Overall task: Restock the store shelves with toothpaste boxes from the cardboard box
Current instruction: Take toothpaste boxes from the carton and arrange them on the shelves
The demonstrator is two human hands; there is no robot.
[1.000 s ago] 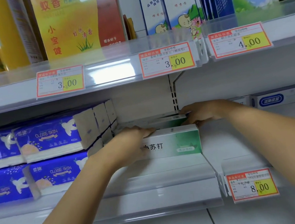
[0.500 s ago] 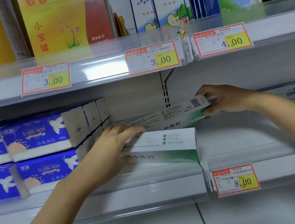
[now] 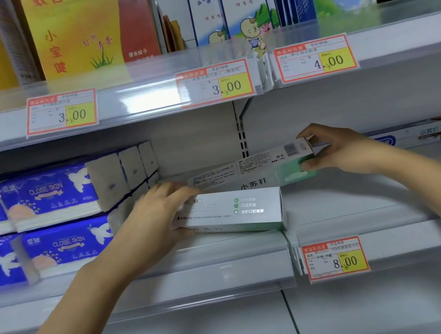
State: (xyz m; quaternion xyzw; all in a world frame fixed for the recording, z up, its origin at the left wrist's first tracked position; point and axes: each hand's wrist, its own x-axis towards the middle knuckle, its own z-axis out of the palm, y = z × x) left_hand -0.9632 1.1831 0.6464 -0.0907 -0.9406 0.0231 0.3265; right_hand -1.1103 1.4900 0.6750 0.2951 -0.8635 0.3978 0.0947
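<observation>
**White shelf, two toothpaste boxes in your hands**

The white middle shelf [image 3: 210,254] of a store rack fills your view. The front toothpaste box [image 3: 236,212] lies near its edge, long side toward you. Your left hand [image 3: 153,219] grips that box's left end, fingers curled over the top and thumb beneath. Just behind and above the front box, a tilted toothpaste box [image 3: 253,168] slants up to the right. Your right hand [image 3: 342,149] pinches its raised right end, fingers closed on top and thumb underneath. Its low left end is hidden behind your left hand. Left of the front box, blue tissue packs [image 3: 50,196] sit stacked two high. Below and right of it hangs an 8.00 price tag [image 3: 335,259]. Farther right, more boxes [image 3: 410,135] lie along the shelf's back.
</observation>
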